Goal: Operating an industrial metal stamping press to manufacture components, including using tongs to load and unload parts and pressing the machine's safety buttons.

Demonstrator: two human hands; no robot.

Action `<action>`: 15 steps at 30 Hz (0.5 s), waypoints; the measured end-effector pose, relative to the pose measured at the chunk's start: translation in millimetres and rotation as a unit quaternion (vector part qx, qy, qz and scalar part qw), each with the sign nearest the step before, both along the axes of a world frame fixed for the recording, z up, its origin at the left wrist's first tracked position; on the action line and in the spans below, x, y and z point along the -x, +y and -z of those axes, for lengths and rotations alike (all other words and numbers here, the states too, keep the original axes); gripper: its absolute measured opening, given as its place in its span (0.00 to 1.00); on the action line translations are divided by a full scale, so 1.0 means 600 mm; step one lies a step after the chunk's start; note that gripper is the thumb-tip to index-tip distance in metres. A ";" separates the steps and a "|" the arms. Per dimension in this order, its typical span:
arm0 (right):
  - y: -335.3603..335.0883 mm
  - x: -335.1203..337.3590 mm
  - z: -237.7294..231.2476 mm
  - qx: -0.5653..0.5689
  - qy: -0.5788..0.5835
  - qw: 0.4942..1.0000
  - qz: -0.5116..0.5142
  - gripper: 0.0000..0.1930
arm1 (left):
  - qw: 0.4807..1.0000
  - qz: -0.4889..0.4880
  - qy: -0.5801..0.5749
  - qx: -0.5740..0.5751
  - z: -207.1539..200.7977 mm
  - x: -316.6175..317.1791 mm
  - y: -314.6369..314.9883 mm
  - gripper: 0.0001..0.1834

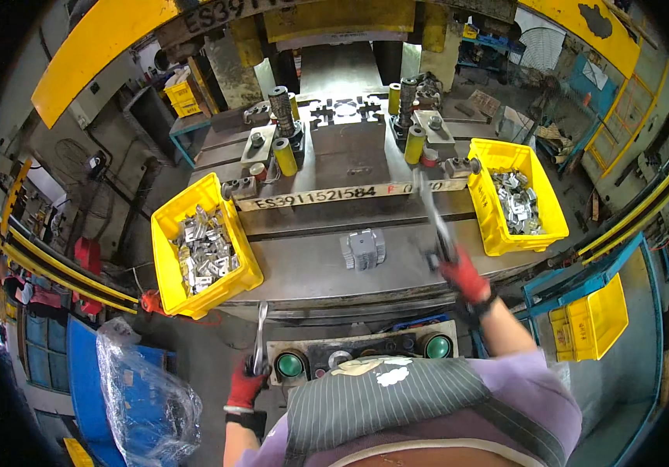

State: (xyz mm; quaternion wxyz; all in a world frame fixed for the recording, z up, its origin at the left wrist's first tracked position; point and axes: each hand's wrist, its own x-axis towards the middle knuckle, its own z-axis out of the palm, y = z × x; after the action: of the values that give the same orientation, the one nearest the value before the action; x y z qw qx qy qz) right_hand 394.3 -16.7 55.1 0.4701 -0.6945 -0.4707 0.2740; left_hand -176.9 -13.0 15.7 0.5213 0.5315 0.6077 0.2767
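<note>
My right hand (467, 278), in a red glove, is closed round the dark handle of long metal tongs (433, 212). Motion blurs them, and their tip points at the front edge of the press die (350, 159). I cannot make out anything in their jaws. Low on the left, my red-gloved left hand (246, 387) grips a second pair of metal tongs (261, 327), pointing up beside the control panel (366, 350). Between the hands, a small stack of grey metal parts (363, 249) sits on the press table (295, 268), touched by neither hand.
Yellow bins of shiny metal parts flank the die: a left bin (165, 253) and a right bin (490, 226). Green buttons (289, 364) sit at the panel's ends. Guide posts (281, 113) and yellow cylinders (285, 157) rise from the die. Another yellow bin (607, 315) stands at right.
</note>
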 end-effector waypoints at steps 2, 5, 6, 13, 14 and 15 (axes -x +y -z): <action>-0.116 0.065 -0.030 -0.023 -0.064 0.994 -0.089 0.16 | 0.998 -0.045 0.005 0.051 0.013 0.014 -0.059 0.21; -0.311 0.086 0.085 0.146 0.010 0.983 0.113 0.19 | 0.988 -0.133 -0.016 0.081 0.050 0.008 -0.085 0.19; -0.351 0.100 0.088 0.171 0.065 0.964 0.191 0.22 | 0.984 -0.153 -0.012 0.089 0.075 0.010 -0.082 0.18; -0.323 0.078 0.185 0.277 0.180 0.924 0.193 0.23 | 0.987 0.006 0.101 0.125 0.244 0.042 -0.002 0.19; -0.321 0.063 0.239 0.267 0.199 0.929 0.163 0.23 | 0.985 0.001 0.061 0.162 0.236 0.041 0.006 0.20; -0.317 0.056 0.264 0.288 0.216 0.923 0.136 0.23 | 0.980 -0.003 0.020 0.199 0.228 0.038 0.014 0.21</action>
State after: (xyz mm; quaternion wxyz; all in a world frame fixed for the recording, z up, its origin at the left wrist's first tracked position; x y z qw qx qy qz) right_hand 360.6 -206.6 -103.0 0.3725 -0.7812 -0.1593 0.4750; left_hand -199.8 -4.4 -120.9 0.6032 0.4211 0.6625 0.1409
